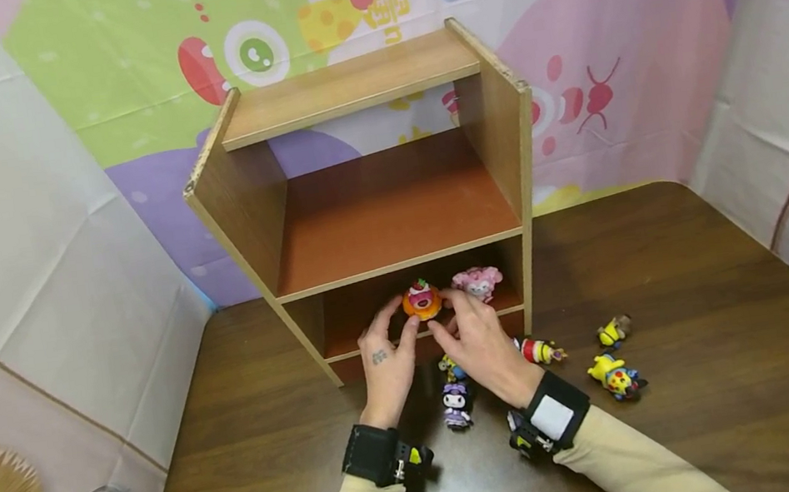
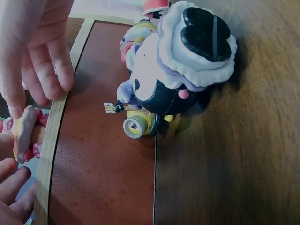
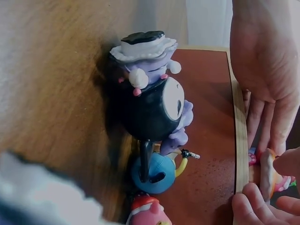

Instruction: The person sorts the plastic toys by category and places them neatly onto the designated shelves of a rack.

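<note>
Your left grip (image 1: pixel 390 364) and right grip (image 1: pixel 482 343) are both pinching a round orange toy figurine with a pink bear face and a red-and-green topping (image 1: pixel 421 299), thumbs at the front, fingers curling round its two sides. You are holding it inside the lower compartment of the light wood-edged shelf unit with reddish-brown boards (image 1: pixel 396 204), near the front edge; whether its base is touching the board, I cannot tell. A pale pink, frilly-headed figurine (image 1: pixel 478 282) is sitting just right of it, in the same compartment.

Below your wrists' line, on the dark brown wood-grain surface (image 1: pixel 257 450), a purple, black and white figurine (image 1: pixel 456 405) is standing upright before the unit. A small yellow-and-blue one-eyed figurine (image 2: pixel 138 124) is standing between it and the front panel. Right of your right grip, a red, white and yellow figurine (image 1: pixel 539 349) is lying; farther right, a yellow-and-brown figurine (image 1: pixel 614 330) and a yellow, red and blue figurine (image 1: pixel 616 378) are lying near each other. You are wearing black wristbands (image 1: pixel 371 454).
</note>
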A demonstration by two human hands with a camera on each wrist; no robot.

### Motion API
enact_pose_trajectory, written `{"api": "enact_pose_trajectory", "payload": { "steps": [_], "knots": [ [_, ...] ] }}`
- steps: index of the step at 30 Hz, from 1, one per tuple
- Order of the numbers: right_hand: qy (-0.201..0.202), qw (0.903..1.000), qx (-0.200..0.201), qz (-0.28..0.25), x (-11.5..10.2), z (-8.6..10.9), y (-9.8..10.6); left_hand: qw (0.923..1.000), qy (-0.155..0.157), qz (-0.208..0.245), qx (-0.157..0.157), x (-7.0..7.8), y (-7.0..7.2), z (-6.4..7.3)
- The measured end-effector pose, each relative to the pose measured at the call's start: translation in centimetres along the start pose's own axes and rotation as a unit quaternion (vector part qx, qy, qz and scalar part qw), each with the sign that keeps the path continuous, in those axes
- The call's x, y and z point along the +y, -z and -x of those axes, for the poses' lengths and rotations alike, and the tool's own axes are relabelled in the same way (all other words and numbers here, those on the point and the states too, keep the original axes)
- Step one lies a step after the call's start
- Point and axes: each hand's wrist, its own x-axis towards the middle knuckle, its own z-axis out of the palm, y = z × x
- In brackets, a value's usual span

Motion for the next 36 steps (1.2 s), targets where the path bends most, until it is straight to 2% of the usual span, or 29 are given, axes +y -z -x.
{"api": "enact_pose_trajectory", "payload": {
  "steps": [5, 13, 26, 31, 36],
  "knots": [
    [-0.01, 0.9999, -0.01, 0.003, -0.2, 0.4, 0.5, 1.0, 0.001, 0.008, 0.003, 0.0, 0.5, 0.2],
    [-0.006, 0.9997, -0.023, 0.008, -0.3, 0.6, 1.7, 0.9992, 0.022, 0.029, -0.016, 0.1, 1.2, 0.2],
    [-0.01, 0.9981, -0.06, 0.007, -0.4, 0.5, 1.3, 0.9994, -0.031, 0.008, -0.014, 0.3, 0.4, -0.2],
    [-0.025, 0.997, -0.067, 0.029, -0.4, 0.8, 0.9, 0.9993, -0.033, 0.003, -0.018, 0.4, 0.1, -0.2],
    [-0.022, 0.9969, -0.066, 0.037, -0.4, 0.9, 0.8, 0.9994, -0.027, -0.014, -0.017, 0.4, 0.0, -0.2]
  ]
}}
